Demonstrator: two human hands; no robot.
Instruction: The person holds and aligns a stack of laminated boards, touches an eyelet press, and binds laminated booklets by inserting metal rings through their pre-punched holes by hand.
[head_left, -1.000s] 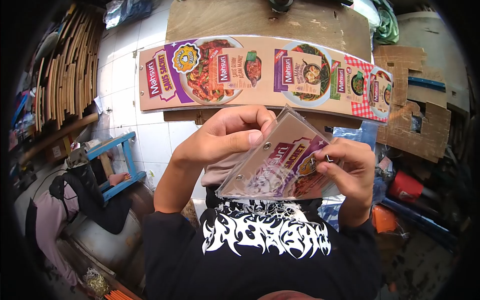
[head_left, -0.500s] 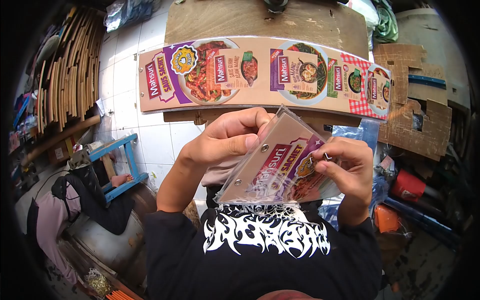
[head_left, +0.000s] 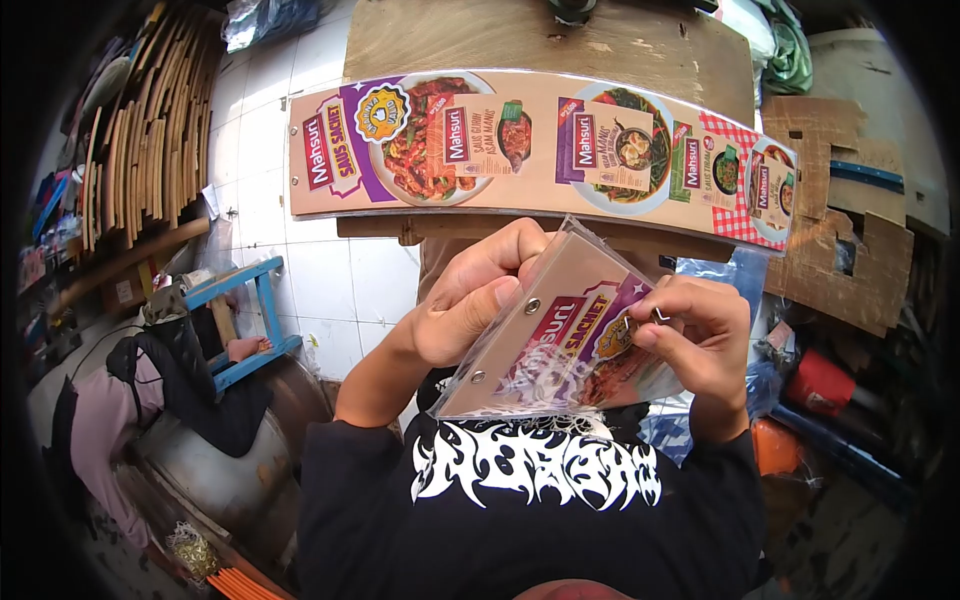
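My left hand (head_left: 470,300) is closed on the upper edge of a Mahsuri sachet display strip (head_left: 535,345), thumb on its printed face. The strip is covered in clear plastic and tilted in front of my chest, with two metal eyelets (head_left: 532,306) along its left edge. Between the thumb and fingers of my right hand (head_left: 700,345) is a small bent metal hook (head_left: 658,315), held just over the strip's print. Beyond both hands, a long Mahsuri strip (head_left: 535,190) lies face up on a wooden table.
The wooden table (head_left: 660,45) stands ahead. Stacked brown boards (head_left: 150,140) lean at the far left, above a blue frame (head_left: 265,305) and a rounded metal drum (head_left: 235,440). Cut cardboard (head_left: 880,265) lies at the right, near a red object (head_left: 822,377). A person's foot (head_left: 245,348) shows by the frame.
The surroundings have shifted slightly rightward in view. My left hand has moved a little right along with the held strip's edge; both hands keep their grips.
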